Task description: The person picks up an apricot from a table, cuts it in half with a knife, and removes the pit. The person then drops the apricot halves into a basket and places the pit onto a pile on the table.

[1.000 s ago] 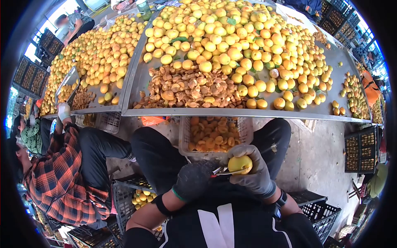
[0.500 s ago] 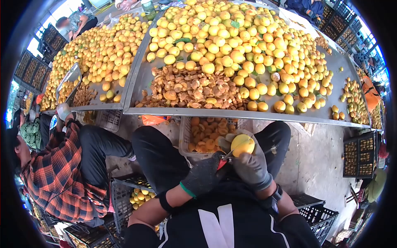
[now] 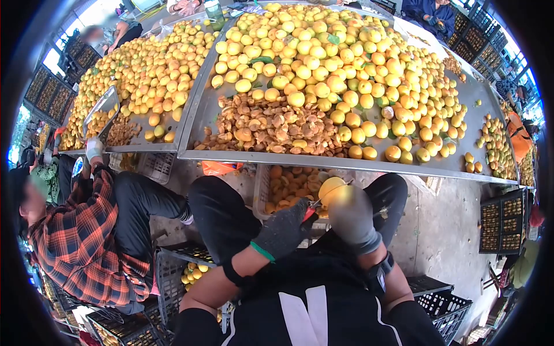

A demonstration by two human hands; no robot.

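My left hand [image 3: 280, 235], in a dark glove with a green cuff, is closed around a small red-handled tool [image 3: 310, 214] with a thin metal tip. That tip meets a yellow apricot [image 3: 331, 188], which my right hand [image 3: 353, 220] grips in a grey glove. Motion blurs the right hand, and its fingers partly cover the fruit. Both hands are over my lap, close to a pale plastic crate [image 3: 259, 193] of orange apricot halves [image 3: 284, 185] between my knees.
A metal table [image 3: 271, 157] in front bears heaped whole apricots [image 3: 323, 63] and a pile of brown pits [image 3: 277, 124]. To my left sits a person in a plaid shirt [image 3: 81, 248]. Black crates [image 3: 438, 308] stand on both sides. An orange bag [image 3: 219, 167] lies under the table.
My right hand has turned over the fruit and moved slightly up and forward with it. The left hand has followed slightly upward, still holding the red-handled tool. The view has shifted slightly.
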